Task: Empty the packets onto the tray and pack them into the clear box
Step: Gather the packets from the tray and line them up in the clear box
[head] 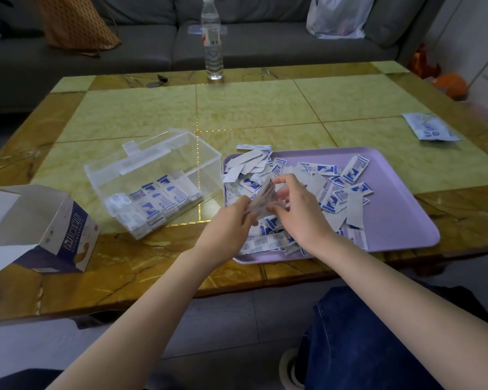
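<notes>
Jeans, grey floor; marble table w/ tray, bottle; sofa.

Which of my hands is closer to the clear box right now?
Left. The left hand is just right of the clear box; the right hand is farther right, over the tray. Both grip one packet stack.

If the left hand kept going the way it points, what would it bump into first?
The left hand would most likely meet the right hand first; both grip one stack of packets. Beyond lies the pile on the tray.
</notes>
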Tool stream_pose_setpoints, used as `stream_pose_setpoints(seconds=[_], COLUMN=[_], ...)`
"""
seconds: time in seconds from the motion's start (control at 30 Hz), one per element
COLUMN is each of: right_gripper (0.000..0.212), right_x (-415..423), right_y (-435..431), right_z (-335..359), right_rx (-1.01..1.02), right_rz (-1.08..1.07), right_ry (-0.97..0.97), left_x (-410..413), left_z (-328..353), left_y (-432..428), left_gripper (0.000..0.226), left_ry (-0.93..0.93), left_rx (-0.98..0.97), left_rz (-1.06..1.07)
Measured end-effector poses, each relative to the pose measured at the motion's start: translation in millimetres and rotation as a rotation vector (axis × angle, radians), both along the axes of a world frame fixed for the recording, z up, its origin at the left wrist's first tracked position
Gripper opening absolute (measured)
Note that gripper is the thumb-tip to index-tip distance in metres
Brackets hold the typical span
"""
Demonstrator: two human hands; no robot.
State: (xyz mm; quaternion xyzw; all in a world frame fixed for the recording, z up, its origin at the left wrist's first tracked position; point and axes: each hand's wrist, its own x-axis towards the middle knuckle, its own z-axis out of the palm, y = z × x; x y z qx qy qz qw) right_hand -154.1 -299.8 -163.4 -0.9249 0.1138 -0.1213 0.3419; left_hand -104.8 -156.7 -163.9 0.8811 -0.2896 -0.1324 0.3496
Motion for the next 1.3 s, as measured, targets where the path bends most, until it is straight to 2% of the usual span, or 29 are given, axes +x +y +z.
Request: stream_pose_setpoints(seconds=[0.07, 0.13, 0.2, 0.27, 0.33, 0.43, 0.5, 0.63, 0.77, 0.9, 1.07, 1.2, 1.3], right_gripper=[0.06, 0.06, 0.048, 0.044, 0.047, 0.05, 0.048, 0.028, 0.026, 0.027, 0.036, 0.038, 0.035], right_x=[-3.0, -4.7, -7.4, -10.5, -10.2, -7.1, -6.1, -9.1, -11.5, -11.8, -14.7, -14.0, -16.1], right_y=[-0.4, 1.0, 3.5, 6.0, 10.4, 18.4, 19.8, 10.5, 6.8, 8.0, 12.6, 11.3, 12.0], right_z=[-1.2, -2.2, -7.2, -14.6, -19.8, -20.8, -18.5, -17.3, -18.6, -17.6, -27.7, -24.6, -18.5], right_rx=[-0.225, -0.289, -0.314, -0.326, -0.277, -0.197, -0.201, -0.389, -0.348, -0.271, -0.283, -0.261, -0.259], right_rz=[0.023, 0.093, 0.176, 0.234, 0.251, 0.25, 0.232, 0.187, 0.205, 0.159, 0.246, 0.233, 0.233], right_ry=[-0.07, -0.091, 0.002, 0.134, 0.206, 0.161, 0.102, 0.011, 0.081, 0.013, 0.094, 0.086, 0.075], left_x=[1.8, 3.1, 2.7, -0.2, -2.7, -4.4, -1.8, -5.5, -15.6, -15.2, -17.3, -14.3, -12.5], left_z=[-2.0, -4.6, -10.1, -14.9, -16.7, -18.0, -20.0, -24.4, -23.5, -19.0, -28.4, -26.3, -21.4], left_y=[0.9, 2.2, 3.7, 4.8, 3.3, -3.5, -3.9, 1.9, 4.4, 5.7, 8.0, 6.8, 7.2], left_gripper=[0.007, 0.013, 0.022, 0.026, 0.034, 0.054, 0.048, 0.025, 0.027, 0.03, 0.029, 0.03, 0.028], left_ry=[-0.072, -0.226, -0.373, -0.386, -0.35, -0.353, -0.403, -0.449, -0.494, -0.522, -0.545, -0.488, -0.445], left_rx=[0.042, 0.167, 0.376, 0.455, 0.424, 0.441, 0.445, 0.488, 0.529, 0.494, 0.436, 0.503, 0.407], left_rz=[0.021, 0.029, -0.004, -0.044, -0.09, -0.17, -0.151, -0.116, -0.109, -0.077, -0.175, -0.174, -0.127])
